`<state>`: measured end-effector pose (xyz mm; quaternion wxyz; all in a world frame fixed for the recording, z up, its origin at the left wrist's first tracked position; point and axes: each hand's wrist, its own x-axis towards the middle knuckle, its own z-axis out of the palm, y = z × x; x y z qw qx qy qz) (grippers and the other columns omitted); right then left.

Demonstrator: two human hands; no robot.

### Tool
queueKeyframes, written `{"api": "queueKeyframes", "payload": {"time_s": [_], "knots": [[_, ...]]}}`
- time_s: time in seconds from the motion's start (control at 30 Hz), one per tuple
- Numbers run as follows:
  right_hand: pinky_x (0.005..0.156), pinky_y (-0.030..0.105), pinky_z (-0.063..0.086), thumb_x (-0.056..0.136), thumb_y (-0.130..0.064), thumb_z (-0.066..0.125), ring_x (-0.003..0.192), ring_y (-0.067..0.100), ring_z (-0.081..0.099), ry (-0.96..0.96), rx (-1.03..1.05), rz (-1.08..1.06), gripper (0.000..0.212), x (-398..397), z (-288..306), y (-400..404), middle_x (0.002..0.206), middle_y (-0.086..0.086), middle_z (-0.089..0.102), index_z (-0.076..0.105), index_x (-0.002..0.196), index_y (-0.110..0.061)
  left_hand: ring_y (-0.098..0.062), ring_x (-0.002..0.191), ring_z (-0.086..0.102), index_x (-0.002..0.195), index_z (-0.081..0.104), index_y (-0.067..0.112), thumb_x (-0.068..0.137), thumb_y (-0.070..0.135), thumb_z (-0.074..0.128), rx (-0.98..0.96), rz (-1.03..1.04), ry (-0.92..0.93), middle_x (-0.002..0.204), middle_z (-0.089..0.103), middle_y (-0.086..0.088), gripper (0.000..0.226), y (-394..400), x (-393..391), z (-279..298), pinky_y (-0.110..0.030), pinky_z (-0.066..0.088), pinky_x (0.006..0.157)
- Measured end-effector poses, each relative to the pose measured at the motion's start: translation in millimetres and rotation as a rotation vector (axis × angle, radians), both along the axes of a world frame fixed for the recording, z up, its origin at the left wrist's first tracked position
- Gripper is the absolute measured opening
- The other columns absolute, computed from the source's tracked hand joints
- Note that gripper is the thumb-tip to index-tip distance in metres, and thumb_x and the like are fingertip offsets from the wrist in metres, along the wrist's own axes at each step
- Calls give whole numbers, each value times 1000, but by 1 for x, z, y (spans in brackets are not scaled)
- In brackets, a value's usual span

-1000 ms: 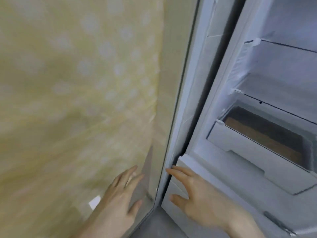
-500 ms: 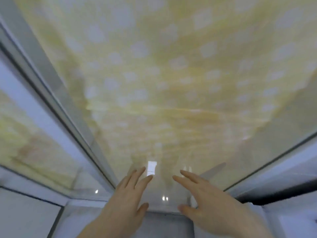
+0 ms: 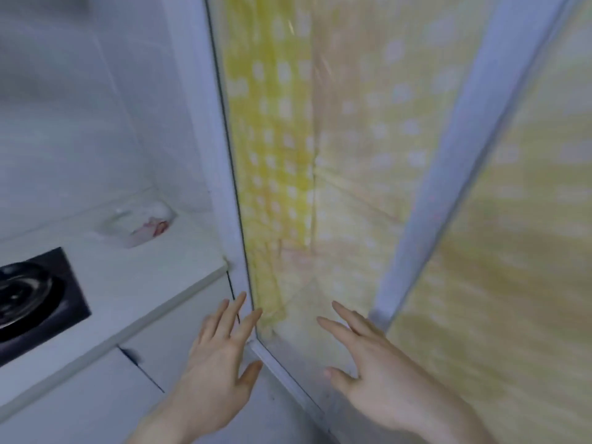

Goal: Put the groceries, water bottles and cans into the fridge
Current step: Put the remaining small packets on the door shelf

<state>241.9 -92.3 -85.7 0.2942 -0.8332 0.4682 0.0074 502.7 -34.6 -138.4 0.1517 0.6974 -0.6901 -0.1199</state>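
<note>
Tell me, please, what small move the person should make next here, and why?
Probably reach the left hand toward the bag on the counter: both it and the right hand are open and hold nothing, and the fridge door looks closed.

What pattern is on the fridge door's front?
Yellow with pale dots, on the fridge door, seen in the head view.

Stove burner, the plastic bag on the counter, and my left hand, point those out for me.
Stove burner (image 3: 24,291): head view, on its dark metal ring at the left edge.
Plastic bag (image 3: 144,224): head view, on its crumpled middle, on the counter.
Left hand (image 3: 217,354): head view, on the back of the hand.
</note>
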Motion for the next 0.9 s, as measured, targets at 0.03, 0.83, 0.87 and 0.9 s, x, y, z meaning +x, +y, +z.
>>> {"api": "queueKeyframes", "payload": {"time_s": [0.03,0.83,0.87,0.9], "knots": [[127,34,14,102,-48,50,156,5,-8,-2,-6,42,69,22,-2,-6,163,-30,-19,10,158,-48,-15,153,-21,158,0,43,100,50,46,-1,39,-11,162,-28,18,74,5,19,2,-34,-2,125],[128,35,10,101,-46,53,157,7,-6,-37,24,536,71,346,-24,-137,166,-26,-15,13,160,-43,-14,155,-14,158,17,40,95,46,57,-11,604,-23,166,-15,16,74,7,270,-14,-28,-6,121],[128,35,11,101,-46,53,157,8,-5,-41,25,548,71,355,-24,-148,167,-25,-14,14,160,-42,-14,155,-14,157,16,41,95,46,57,-2,620,-20,166,-15,17,75,-1,277,-14,-29,-6,122],[128,35,11,101,-46,53,157,8,-5,-44,26,558,70,364,-24,-159,167,-25,-13,15,160,-42,-13,155,-14,157,17,42,94,46,58,7,639,-16,165,-15,17,75,-8,283,-14,-30,-6,123]]}}
